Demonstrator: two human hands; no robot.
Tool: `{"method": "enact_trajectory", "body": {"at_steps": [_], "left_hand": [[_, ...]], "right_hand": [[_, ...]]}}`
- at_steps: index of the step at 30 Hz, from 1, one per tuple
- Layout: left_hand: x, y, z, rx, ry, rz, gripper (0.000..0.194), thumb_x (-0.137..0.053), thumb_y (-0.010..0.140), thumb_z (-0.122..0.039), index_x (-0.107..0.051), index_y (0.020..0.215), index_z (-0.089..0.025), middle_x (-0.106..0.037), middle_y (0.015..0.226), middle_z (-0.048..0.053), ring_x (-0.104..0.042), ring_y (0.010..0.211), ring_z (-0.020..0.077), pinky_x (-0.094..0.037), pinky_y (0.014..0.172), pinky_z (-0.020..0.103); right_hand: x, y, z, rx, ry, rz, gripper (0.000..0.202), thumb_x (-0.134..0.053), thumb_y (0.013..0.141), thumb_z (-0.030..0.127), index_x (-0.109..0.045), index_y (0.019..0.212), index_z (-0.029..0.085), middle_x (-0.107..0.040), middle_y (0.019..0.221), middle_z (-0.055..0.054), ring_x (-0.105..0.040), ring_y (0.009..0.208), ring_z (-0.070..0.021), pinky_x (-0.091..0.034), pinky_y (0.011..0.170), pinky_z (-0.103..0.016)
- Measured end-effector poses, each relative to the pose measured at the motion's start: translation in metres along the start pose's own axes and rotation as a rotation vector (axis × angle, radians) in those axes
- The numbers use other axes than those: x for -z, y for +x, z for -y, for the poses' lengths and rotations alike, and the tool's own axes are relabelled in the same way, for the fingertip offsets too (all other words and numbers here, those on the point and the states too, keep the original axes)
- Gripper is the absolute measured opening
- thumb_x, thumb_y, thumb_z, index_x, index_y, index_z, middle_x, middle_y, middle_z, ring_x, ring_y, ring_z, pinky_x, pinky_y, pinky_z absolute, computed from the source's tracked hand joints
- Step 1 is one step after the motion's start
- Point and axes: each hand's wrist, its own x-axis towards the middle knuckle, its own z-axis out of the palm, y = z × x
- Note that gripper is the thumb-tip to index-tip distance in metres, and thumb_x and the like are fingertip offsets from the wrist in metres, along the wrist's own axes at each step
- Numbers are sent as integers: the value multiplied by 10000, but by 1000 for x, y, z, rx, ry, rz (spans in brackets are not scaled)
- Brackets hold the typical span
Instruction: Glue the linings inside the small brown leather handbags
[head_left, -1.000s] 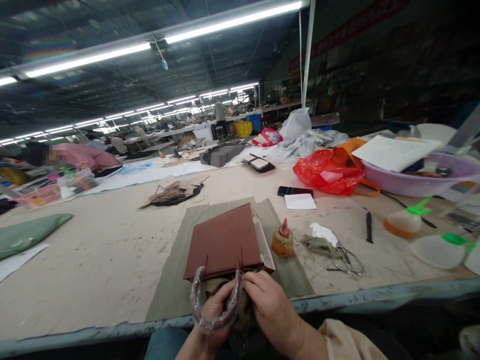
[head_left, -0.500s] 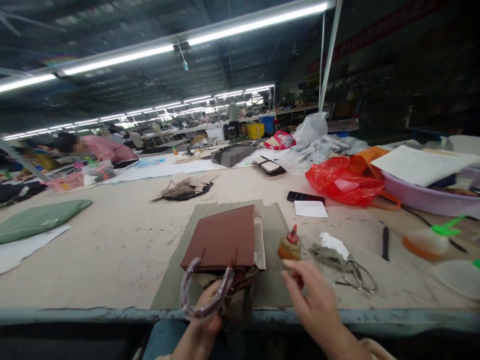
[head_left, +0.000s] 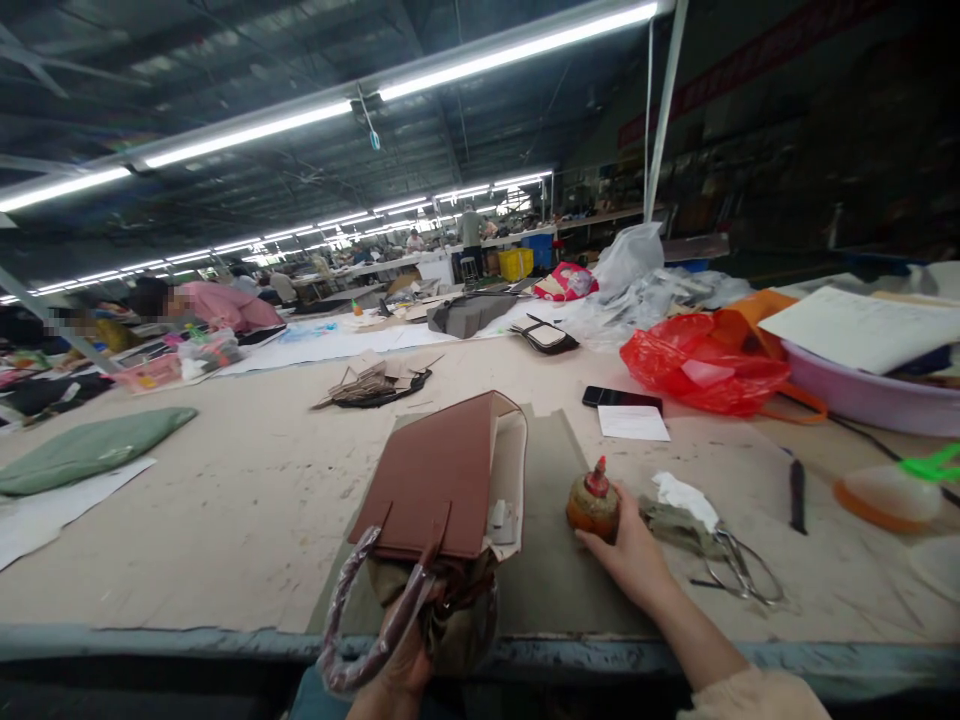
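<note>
The left hand (head_left: 401, 665) was closed on the plastic-wrapped handle (head_left: 360, 620) of a brown handbag (head_left: 431, 480), at the near edge of the table (head_left: 225, 520). The bag lay tilted on a grey-green mat (head_left: 551, 560), its open mouth showing a pale lining and stuffing, and it sat just ahead of that hand. The right hand (head_left: 634, 555) was well apart from the left, its fingers (head_left: 596, 540) curled against the near side of a small round glue bottle (head_left: 594, 505) with a red tip, which stood upright on the mat to the right of the bag. Just beyond the right hand lay a crumpled rag (head_left: 675, 505) and scissors (head_left: 739, 570). Farther off were a phone (head_left: 622, 399) and a red plastic bag (head_left: 705, 365).
</note>
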Motion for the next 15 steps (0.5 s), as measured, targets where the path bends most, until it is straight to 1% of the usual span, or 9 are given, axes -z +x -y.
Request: {"method": "enact_trajectory", "body": {"at_steps": [2, 5, 7, 9, 12, 14, 15], "left_hand": [[4, 3, 1, 9, 7, 0, 502, -715, 569, -32, -684, 1044, -192, -779, 788, 13, -745, 809, 256, -596, 807, 379], [11, 7, 4, 43, 22, 53, 476, -724, 592, -84, -670, 1053, -192, -780, 882, 44, -724, 941, 294, -589, 831, 410], [13, 9, 5, 76, 22, 67, 426, -747, 576, -115, -680, 992, -182, -780, 905, 64, -707, 992, 319, -584, 841, 421], [12, 8, 3, 80, 9, 60, 379, -778, 538, -122, -695, 903, -175, -782, 868, 66, -708, 984, 332, -580, 850, 423], [8, 4, -3, 76, 11, 85, 396, -811, 494, -89, -714, 867, -182, -783, 879, 55, -704, 994, 335, -568, 879, 428], [11, 4, -5, 81, 27, 96, 398, -826, 490, -82, -729, 862, -185, -783, 874, 52, -691, 1027, 342, -566, 889, 430], [15, 6, -5, 92, 36, 94, 372, -834, 500, -94, -737, 848, -185, -782, 843, 53, -687, 1036, 346, -566, 888, 425]], "right_hand": [[-4, 3, -4, 18, -65, -40, 706, -636, 742, 362, -386, 1367, 147, -566, 1293, -162, -550, 1198, -338, -422, 1026, -523], [-10, 7, -9, 27, -118, -97, 567, -620, 770, 378, -492, 1278, 161, -626, 1179, -130, -577, 1135, -327, -453, 976, -508], [-13, 8, -9, 61, -100, -107, 509, -625, 764, 393, -543, 1208, 157, -647, 1119, -121, -594, 1081, -316, -462, 954, -497], [-12, 8, -4, 113, -34, -124, 494, -625, 758, 410, -558, 1176, 155, -644, 1113, -117, -598, 1056, -305, -458, 955, -500], [0, 2, 10, 161, 103, -160, 523, -632, 781, 439, -535, 1219, 170, -608, 1158, -107, -589, 1076, -289, -444, 983, -503], [15, -5, 22, 192, 168, -135, 528, -628, 813, 441, -516, 1274, 209, -579, 1205, -90, -573, 1114, -277, -431, 1011, -487], [23, -9, 26, 211, 175, -115, 527, -618, 829, 433, -505, 1305, 235, -557, 1247, -82, -550, 1156, -277, -414, 1035, -478]]}}
